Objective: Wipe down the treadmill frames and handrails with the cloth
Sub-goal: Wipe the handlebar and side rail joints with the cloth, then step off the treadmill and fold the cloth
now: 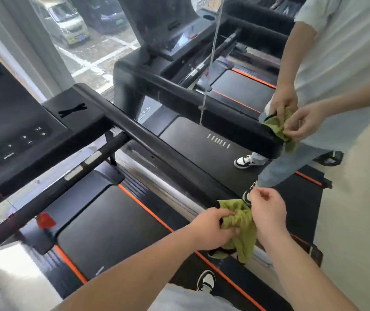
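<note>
Beyond the window frame [33, 41], a pale van [67, 25] and a dark car [110, 16] sit parked on a paved lot [94, 61] marked with white lines. Indoors, a thin cord [211, 63] hangs down, a red tag [46, 220] dangles at left, and a black-and-white sneaker [206, 280] shows below. At right, a figure in a pale T-shirt [348, 52] and jeans [291, 164].

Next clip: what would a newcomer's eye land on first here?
The bright green cloth bunched at the near end of the black handrail, gripped by the wearer's left hand, with the right hand close beside it. At upper right, a second person on the next treadmill holds a matching cloth at that machine's rail end.
</note>
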A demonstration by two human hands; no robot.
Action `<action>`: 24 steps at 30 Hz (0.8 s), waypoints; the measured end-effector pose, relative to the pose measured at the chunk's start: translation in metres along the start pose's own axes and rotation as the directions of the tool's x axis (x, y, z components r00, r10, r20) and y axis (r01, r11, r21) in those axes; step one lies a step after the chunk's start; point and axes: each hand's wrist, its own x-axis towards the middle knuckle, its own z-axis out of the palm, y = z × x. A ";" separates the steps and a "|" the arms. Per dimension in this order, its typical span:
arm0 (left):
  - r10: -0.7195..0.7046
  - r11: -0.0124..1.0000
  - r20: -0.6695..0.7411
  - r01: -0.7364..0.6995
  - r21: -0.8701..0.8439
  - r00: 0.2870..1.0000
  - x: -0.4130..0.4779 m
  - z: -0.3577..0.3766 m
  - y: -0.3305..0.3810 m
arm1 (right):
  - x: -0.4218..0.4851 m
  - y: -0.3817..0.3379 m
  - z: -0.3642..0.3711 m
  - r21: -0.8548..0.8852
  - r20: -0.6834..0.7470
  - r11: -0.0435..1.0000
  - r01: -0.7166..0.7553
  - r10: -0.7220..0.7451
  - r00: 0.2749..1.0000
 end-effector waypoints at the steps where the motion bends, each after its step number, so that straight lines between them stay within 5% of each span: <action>1: -0.020 0.998 0.010 0.021 -0.053 1.000 -0.010 -0.011 0.002 | -0.004 0.003 0.000 0.009 0.007 1.000 -0.022 0.022 1.000; 7: -0.151 0.853 -0.170 0.041 -0.521 0.974 -0.057 -0.066 0.018 | -0.052 0.005 0.008 0.001 0.261 0.988 -0.156 0.150 0.954; 12: -0.143 0.746 -0.029 0.089 -0.660 0.989 -0.069 -0.067 0.035 | -0.093 0.015 -0.001 0.322 0.576 0.865 -0.385 0.144 0.804; 16: -0.188 0.834 -0.182 0.059 -0.549 0.965 -0.070 -0.038 0.039 | -0.110 0.031 -0.028 0.375 0.449 0.891 -0.254 0.066 0.891; 20: 0.008 0.977 -0.290 -0.069 -0.200 0.957 -0.077 -0.010 0.058 | -0.120 0.049 -0.066 0.289 0.264 0.945 -0.152 0.074 0.962; 24: -0.008 0.873 -0.130 -0.057 -0.485 0.991 -0.087 0.036 0.111 | -0.132 0.081 -0.119 0.282 0.179 0.945 -0.168 0.120 0.977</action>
